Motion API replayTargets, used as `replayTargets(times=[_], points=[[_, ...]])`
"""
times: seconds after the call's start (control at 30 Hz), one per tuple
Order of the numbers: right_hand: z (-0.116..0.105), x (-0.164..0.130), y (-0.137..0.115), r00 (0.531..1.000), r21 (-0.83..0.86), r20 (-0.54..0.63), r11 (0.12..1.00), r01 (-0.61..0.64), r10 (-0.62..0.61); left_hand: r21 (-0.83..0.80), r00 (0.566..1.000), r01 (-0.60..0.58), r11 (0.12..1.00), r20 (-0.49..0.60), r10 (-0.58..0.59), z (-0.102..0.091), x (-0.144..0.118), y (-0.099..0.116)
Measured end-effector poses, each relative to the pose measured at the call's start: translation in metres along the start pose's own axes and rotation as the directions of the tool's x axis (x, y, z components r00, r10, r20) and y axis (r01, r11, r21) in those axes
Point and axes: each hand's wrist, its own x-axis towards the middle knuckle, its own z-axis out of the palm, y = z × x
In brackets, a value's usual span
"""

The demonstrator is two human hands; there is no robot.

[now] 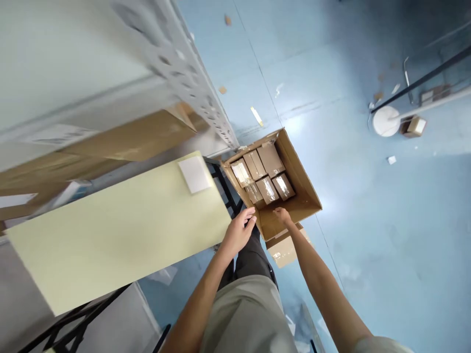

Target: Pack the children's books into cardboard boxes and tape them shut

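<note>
Down on the blue floor, the open brown cardboard carton (pixel 294 181) sits just past the pale yellow tabletop (pixel 121 230), tilted toward the person. The left hand (pixel 239 231) curls loosely at its near wall; the right hand (pixel 282 214) touches the same edge, fingers half open, gripping nothing, probably steadying it. Inside: small taped brown boxes (pixel 263 175), packed in rows.
</note>
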Motion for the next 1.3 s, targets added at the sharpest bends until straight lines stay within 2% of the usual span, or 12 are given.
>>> replayTargets(times=[0.07,0.13,0.27,0.37,0.47,0.57,0.7,0.77,0.9,1.07,1.2,1.3], points=[[-0.022,-0.015,-0.024,0.988,0.046,-0.112,0.992,0.115,-0.110,0.001,0.999,-0.030,1.000,-0.013,0.030,-0.010,-0.018,0.006],[-0.042,-0.038,-0.053,0.949,0.073,-0.214,0.965,0.250,-0.230,-0.006,0.996,-0.087,0.996,-0.032,0.086,-0.025,-0.041,0.012],[-0.064,-0.107,-0.119,0.811,0.039,-0.332,0.852,0.523,-0.482,-0.064,0.964,-0.261,0.963,-0.080,0.255,-0.069,-0.096,0.013],[-0.052,-0.173,-0.167,0.697,0.018,-0.322,0.731,0.682,-0.641,-0.113,0.924,-0.365,0.924,-0.166,0.345,-0.111,-0.146,-0.009],[-0.011,-0.240,-0.209,0.594,0.076,-0.276,0.599,0.797,-0.756,-0.158,0.877,-0.424,0.892,-0.318,0.360,-0.153,-0.203,-0.053],[0.051,-0.299,-0.246,0.526,0.081,-0.146,0.520,0.850,-0.837,-0.227,0.814,-0.459,0.859,-0.494,0.305,-0.188,-0.266,-0.111],[0.155,-0.356,-0.289,0.486,-0.007,0.137,0.490,0.872,-0.863,-0.321,0.694,-0.522,0.791,-0.698,0.175,-0.222,-0.353,-0.195],[0.214,-0.380,-0.310,0.448,-0.053,0.297,0.454,0.889,-0.843,-0.347,0.613,-0.550,0.760,-0.786,0.084,-0.236,-0.395,-0.236],[0.340,-0.430,-0.348,0.384,-0.106,0.568,0.397,0.912,-0.728,-0.368,0.406,-0.618,0.695,-0.906,-0.119,-0.250,-0.469,-0.317],[0.494,-0.484,-0.389,0.305,-0.147,0.797,0.321,0.935,-0.522,-0.431,0.203,-0.663,0.613,-0.891,-0.407,-0.236,-0.543,-0.396],[0.610,-0.515,-0.403,0.222,-0.128,0.893,0.252,0.959,-0.390,-0.425,0.093,-0.716,0.554,-0.845,-0.527,-0.224,-0.592,-0.432],[0.691,-0.535,-0.401,0.164,-0.109,0.946,0.203,0.973,-0.280,-0.438,0.010,-0.713,0.547,-0.787,-0.617,-0.229,-0.623,-0.452]])
